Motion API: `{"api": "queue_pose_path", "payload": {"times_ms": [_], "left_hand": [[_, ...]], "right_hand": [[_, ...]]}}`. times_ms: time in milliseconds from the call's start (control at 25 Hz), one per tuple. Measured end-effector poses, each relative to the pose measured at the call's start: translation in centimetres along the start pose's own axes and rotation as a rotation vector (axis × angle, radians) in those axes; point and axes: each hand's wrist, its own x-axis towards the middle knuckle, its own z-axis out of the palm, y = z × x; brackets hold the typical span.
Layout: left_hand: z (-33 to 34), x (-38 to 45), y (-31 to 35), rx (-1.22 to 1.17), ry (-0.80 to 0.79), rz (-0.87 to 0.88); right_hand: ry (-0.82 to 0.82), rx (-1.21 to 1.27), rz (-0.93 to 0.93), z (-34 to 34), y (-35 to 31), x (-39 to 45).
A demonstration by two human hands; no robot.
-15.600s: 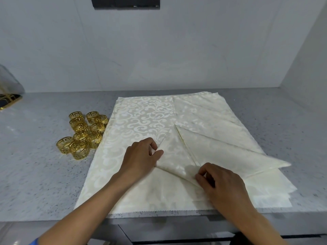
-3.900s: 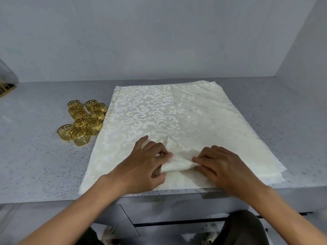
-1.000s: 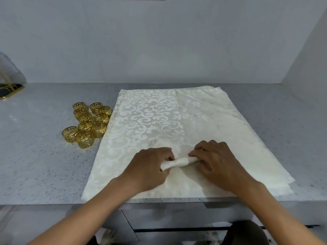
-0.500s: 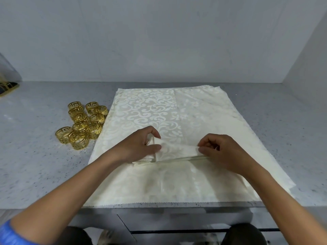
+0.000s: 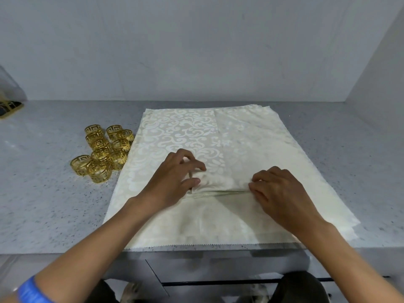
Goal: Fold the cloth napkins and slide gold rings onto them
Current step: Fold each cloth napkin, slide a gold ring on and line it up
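A cream napkin folded into a narrow band (image 5: 223,184) lies across the top of a stack of flat cream damask napkins (image 5: 209,224) on the grey counter. My left hand (image 5: 175,182) grips the band's left end, thumb under and fingers over it. My right hand (image 5: 277,189) pinches the band's right end with curled fingertips. A cluster of several gold rings (image 5: 102,154) stands on the counter, left of the stack and about a hand's width from my left hand.
The speckled grey counter (image 5: 43,204) ends in a front edge just below the napkin stack. A white wall runs behind and a side wall closes the right. A dark tray with gold trim (image 5: 8,107) sits at the far left.
Over the last second the band was unrolled from a tight short roll into a longer, flatter strip. My hands moved apart along it and a little away from me.
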Motion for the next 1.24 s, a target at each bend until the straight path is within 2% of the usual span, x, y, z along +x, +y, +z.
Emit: {"api": "queue_pose_path", "payload": {"times_ms": [200, 280, 320, 400, 520, 600, 680, 800, 880, 960, 1040, 1120, 1200, 1240], "left_hand": [[-0.5, 0.8, 0.6, 0.421, 0.028, 0.333], [-0.6, 1.4, 1.9, 0.525, -0.102, 0.379], [-0.7, 1.5, 2.7, 0.550, -0.182, 0.335], [-1.1, 1.6, 4.3, 0.578, -0.284, 0.128], [-0.1, 1.4, 7.5, 0.573, -0.230, -0.119], [1.8, 0.6, 8.6, 0.584, -0.116, -0.113], [3.2, -0.6, 7.2, 0.611, -0.094, -0.037], [3.6, -2.4, 4.9, 0.515, -0.021, -0.040], [3.4, -2.7, 5.3, 0.448, -0.067, -0.091], [3.4, -2.8, 5.4, 0.397, -0.094, -0.136], [3.0, -2.8, 5.1, 0.303, -0.091, -0.201], [2.9, -2.9, 5.4, 0.186, -0.114, -0.222], [1.5, -3.6, 5.6, -0.096, -0.136, -0.273], [0.1, -4.1, 5.0, -0.201, -0.052, -0.315]], "right_hand": [[0.048, -0.035, 0.129, 0.1, -3.4, 0.4], [-0.028, 0.062, 0.096, 0.6, -6.1, 1.3], [-0.124, 0.149, 0.067, 0.8, -7.4, 1.6], [-0.309, 0.266, 0.056, 1.1, -8.7, 1.8], [-0.389, 0.230, 0.034, 1.3, -8.7, 1.6], [-0.400, 0.216, 0.041, 1.5, -8.6, 1.4], [-0.367, 0.205, 0.066, 1.6, -8.2, 1.0], [-0.357, 0.185, 0.193, 1.1, -6.3, -0.6], [-0.413, 0.164, 0.242, 0.2, -5.6, -1.3], [-0.390, 0.101, 0.293, 0.2, -5.8, -1.0], [-0.316, 0.069, 0.269, 0.5, -7.2, 0.1], [-0.337, 0.101, 0.161, 1.3, -8.2, 0.3], [-0.382, 0.130, 0.098, 1.7, -8.3, -0.1], [-0.383, 0.109, 0.091, 1.8, -8.2, -0.2]]}}
